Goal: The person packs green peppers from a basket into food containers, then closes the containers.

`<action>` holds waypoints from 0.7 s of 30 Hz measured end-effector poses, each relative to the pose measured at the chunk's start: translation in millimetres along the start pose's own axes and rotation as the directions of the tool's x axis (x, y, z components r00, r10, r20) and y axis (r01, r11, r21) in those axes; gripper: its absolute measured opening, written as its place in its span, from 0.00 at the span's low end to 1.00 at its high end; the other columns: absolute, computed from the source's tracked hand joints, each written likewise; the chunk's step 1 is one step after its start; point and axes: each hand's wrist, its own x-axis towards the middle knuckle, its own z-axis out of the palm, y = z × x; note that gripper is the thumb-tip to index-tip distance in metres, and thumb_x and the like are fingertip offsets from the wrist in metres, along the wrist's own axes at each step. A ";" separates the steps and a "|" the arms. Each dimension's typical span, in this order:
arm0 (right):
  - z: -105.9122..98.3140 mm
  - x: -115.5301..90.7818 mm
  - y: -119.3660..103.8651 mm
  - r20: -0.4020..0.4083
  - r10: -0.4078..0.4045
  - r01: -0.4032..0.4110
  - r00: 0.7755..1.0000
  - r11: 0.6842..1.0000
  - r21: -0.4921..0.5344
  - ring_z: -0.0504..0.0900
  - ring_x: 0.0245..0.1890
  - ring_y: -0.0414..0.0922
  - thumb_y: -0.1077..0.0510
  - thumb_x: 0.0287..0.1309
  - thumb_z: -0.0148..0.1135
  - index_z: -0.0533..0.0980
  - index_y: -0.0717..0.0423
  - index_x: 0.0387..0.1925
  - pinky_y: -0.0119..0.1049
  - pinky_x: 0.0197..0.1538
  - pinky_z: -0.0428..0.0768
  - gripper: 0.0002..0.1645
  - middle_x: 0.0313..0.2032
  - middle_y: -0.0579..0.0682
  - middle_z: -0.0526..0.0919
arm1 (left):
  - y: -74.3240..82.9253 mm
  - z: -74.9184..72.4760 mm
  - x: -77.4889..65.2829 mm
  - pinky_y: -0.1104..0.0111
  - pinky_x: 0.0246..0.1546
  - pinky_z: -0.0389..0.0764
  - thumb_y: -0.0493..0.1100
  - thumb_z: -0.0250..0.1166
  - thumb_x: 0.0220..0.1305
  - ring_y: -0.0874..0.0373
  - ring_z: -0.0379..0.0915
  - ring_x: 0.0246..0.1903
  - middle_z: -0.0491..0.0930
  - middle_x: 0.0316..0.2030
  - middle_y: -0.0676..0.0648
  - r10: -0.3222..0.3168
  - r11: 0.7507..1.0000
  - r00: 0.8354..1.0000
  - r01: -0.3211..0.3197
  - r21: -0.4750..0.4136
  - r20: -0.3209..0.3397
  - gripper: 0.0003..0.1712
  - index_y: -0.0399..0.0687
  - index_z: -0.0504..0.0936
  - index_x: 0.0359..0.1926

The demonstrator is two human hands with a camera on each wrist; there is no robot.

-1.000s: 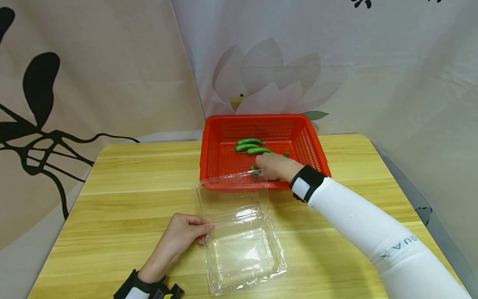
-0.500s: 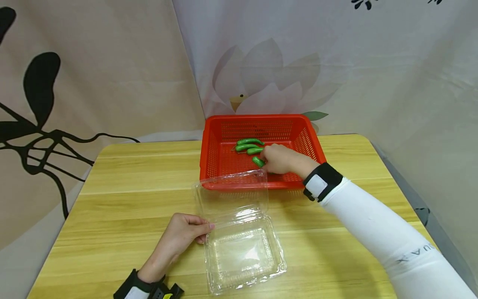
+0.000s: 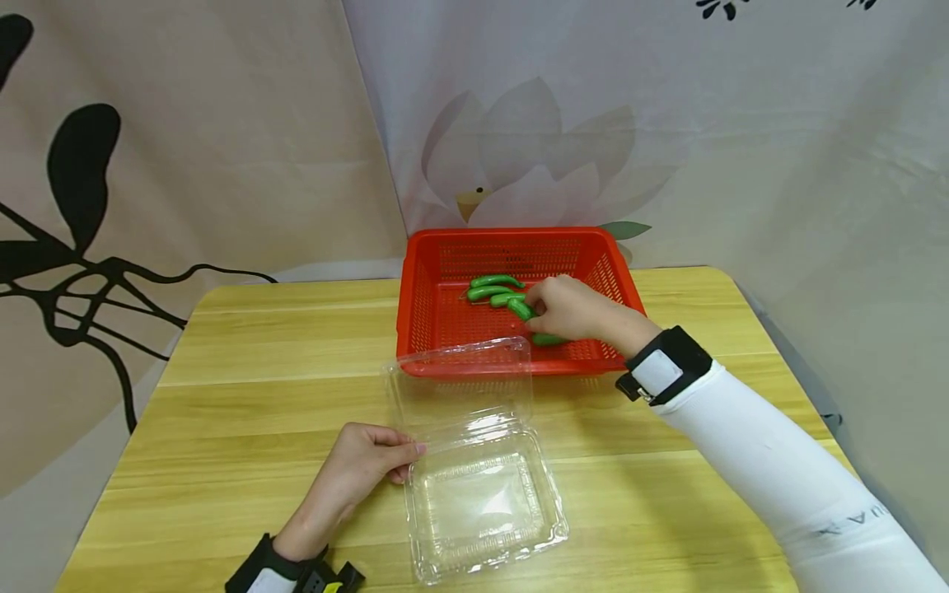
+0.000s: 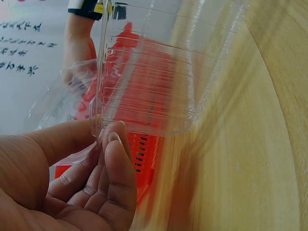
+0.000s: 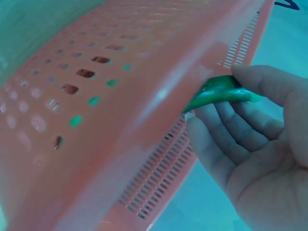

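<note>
My left hand (image 3: 368, 461) pinches the left edge of a clear plastic clamshell box (image 3: 485, 502) near its hinge. The box lies with its lid (image 3: 463, 395) folded back against the red basket's front rim. In the left wrist view, thumb and fingers (image 4: 120, 163) meet on the box's edge. Inside the red basket (image 3: 415, 313), my right hand (image 3: 574, 309) pinches a green chili pepper (image 5: 221, 90) between thumb and fingers. Another green pepper (image 3: 549, 339) lies below that hand, and several more peppers (image 3: 495, 281) lie to its left on the basket floor.
The basket stands at the back of a wooden table (image 3: 296, 362), close to a printed cloth backdrop (image 3: 259, 148). Its front wall is slotted, and the clear lid overlaps it. A rounded table corner (image 3: 719, 276) is at the back right.
My right hand has shifted back and to the right inside the basket, and a pepper now shows pinched in its fingers. The left hand and box have stayed in place.
</note>
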 end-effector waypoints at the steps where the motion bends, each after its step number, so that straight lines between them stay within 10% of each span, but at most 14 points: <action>1: -0.8 -1.1 0.2 -0.009 0.001 0.000 1.000 1.000 0.011 0.66 0.21 0.40 0.59 0.64 0.72 0.81 0.56 0.32 0.35 0.28 0.62 0.08 0.20 0.44 0.68 | -0.2 0.0 0.0 0.68 0.25 0.83 0.36 0.77 0.61 0.58 0.78 0.21 0.85 0.23 0.43 0.001 1.000 1.000 -0.001 0.000 0.001 0.11 0.28 0.88 0.34; 8: -9.2 -11.9 -2.2 -0.069 0.001 0.003 0.998 0.998 0.061 0.80 0.32 0.45 0.60 0.63 0.74 0.84 0.61 0.44 0.37 0.39 0.81 0.11 0.33 0.49 0.84 | -0.7 -0.4 -0.2 0.69 0.25 0.83 0.36 0.76 0.62 0.58 0.78 0.21 0.85 0.24 0.41 0.005 1.000 1.000 -0.005 -0.005 0.009 0.11 0.26 0.88 0.34; 21: -21.3 -33.9 -11.8 -0.135 -0.007 0.014 0.991 0.998 0.055 0.83 0.41 0.48 0.60 0.65 0.72 0.83 0.64 0.54 0.45 0.48 0.83 0.18 0.39 0.51 0.87 | -0.8 0.1 1.3 0.68 0.25 0.83 0.34 0.75 0.62 0.58 0.77 0.21 0.85 0.25 0.41 0.001 1.000 1.000 -0.001 -0.019 0.006 0.10 0.26 0.88 0.34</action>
